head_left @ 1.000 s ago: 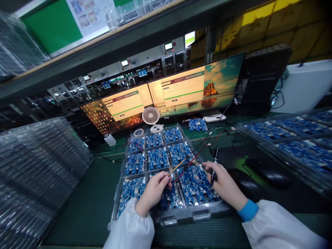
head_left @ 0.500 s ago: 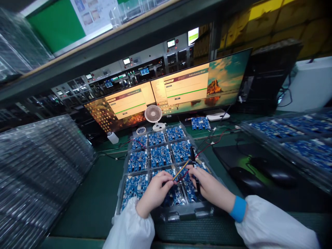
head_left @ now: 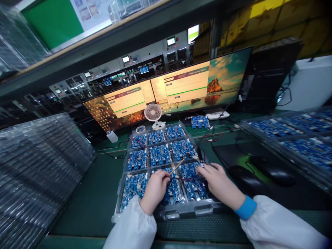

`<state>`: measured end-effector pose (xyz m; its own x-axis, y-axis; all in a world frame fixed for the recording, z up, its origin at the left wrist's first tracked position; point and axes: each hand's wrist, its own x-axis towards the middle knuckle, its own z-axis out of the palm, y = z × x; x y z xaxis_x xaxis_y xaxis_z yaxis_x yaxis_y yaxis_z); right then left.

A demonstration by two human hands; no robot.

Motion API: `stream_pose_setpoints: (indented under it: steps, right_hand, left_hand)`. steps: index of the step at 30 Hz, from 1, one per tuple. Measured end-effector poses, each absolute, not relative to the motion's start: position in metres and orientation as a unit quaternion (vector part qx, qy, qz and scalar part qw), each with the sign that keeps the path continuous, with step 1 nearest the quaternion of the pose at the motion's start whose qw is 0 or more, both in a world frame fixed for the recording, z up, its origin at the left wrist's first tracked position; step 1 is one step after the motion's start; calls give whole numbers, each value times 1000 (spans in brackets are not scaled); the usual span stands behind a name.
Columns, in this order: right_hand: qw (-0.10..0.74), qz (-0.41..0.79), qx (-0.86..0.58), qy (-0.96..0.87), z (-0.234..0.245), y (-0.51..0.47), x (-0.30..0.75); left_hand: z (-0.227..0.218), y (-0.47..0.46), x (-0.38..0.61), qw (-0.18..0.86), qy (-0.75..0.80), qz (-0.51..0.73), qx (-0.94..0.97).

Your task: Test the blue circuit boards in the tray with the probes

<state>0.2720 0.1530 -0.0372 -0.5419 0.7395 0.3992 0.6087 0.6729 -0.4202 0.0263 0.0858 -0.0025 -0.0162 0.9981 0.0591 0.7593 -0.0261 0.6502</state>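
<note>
My left hand (head_left: pixel 155 188) is closed, with thumb and forefinger pinching a thin, straight yellow stick (head_left: pixel 177 166) that slants up to the right over the circuit boards. Whether it is stiff or a taut wire I cannot tell. My right hand (head_left: pixel 215 178) is closed at the tray's right side, its fingertips around a thin red-and-dark cable (head_left: pixel 204 157). A small dark piece with a light end shows at those fingertips, too blurred to name. Below both hands lies a clear plastic tray (head_left: pixel 166 213) with blue circuit boards (head_left: pixel 160 155) in its compartments.
Stacked clear trays (head_left: pixel 46 166) stand at the left. Behind are a small fan (head_left: pixel 153 112), a tape roll (head_left: pixel 140 129), a white bottle (head_left: pixel 112 136) and wide monitors (head_left: pixel 186 83). To the right are two black mice (head_left: pixel 271 171) and another board tray (head_left: pixel 301 136).
My right hand has moved right and turned; the black pen that stood upright in it no longer shows clearly. My left hand has shifted slightly left with the yellow stick.
</note>
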Motion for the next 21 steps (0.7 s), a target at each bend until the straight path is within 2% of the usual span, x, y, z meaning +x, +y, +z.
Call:
stream_pose_setpoints:
  steps: [9,21]
  right_hand:
    - [314,161,-390,-850,-46,173,288]
    - [319,160,-416,-836,-52,193,298]
  left_hand:
    - [-14,90,27,254,658,334,625]
    - [-12,82,35,274,672,314,612]
